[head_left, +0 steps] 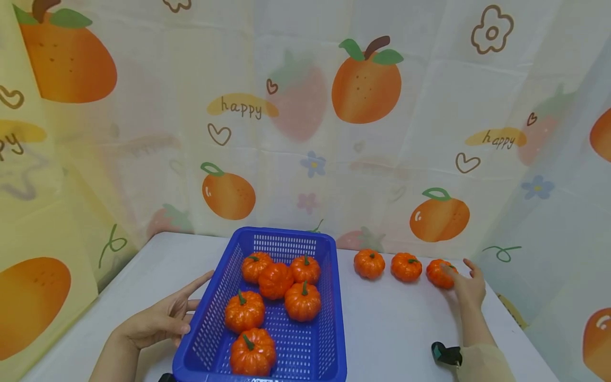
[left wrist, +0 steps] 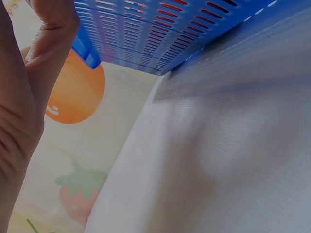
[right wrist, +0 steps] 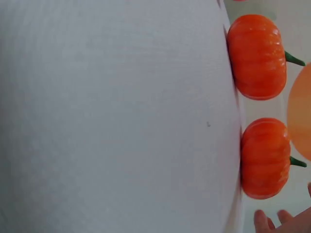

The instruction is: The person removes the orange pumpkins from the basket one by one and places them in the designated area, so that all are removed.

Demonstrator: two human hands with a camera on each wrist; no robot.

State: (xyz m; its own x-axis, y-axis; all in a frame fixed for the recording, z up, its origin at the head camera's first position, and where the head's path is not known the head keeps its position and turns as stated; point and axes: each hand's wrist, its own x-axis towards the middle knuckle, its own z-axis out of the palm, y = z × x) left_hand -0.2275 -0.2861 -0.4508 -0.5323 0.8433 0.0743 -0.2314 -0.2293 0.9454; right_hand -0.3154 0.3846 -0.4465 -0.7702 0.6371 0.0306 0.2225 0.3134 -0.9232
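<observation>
A blue plastic basket (head_left: 338, 318) holds several small orange pumpkins (head_left: 253, 352) with green stems. My left hand (head_left: 159, 321) is at the basket's left side, its fingers extended and partly hidden by the rim. In the left wrist view, the hand (left wrist: 29, 97) is beside the slotted basket wall (left wrist: 160, 29). Over at the right, my right hand (head_left: 470, 286) reaches the rightmost pumpkin (head_left: 439, 273) of a row of three, fingers spread. The right wrist view has the fingertips (right wrist: 261, 221) just short of that pumpkin (right wrist: 265, 158); they grip nothing.
The other two row pumpkins, one at the left (head_left: 369, 263) and one in the middle (head_left: 406, 267), stand near the table's back edge. A white cloth covers the table (head_left: 391, 329). Behind hangs a fruit-printed curtain (head_left: 296, 159). A black strap piece (head_left: 446, 354) is by the right wrist.
</observation>
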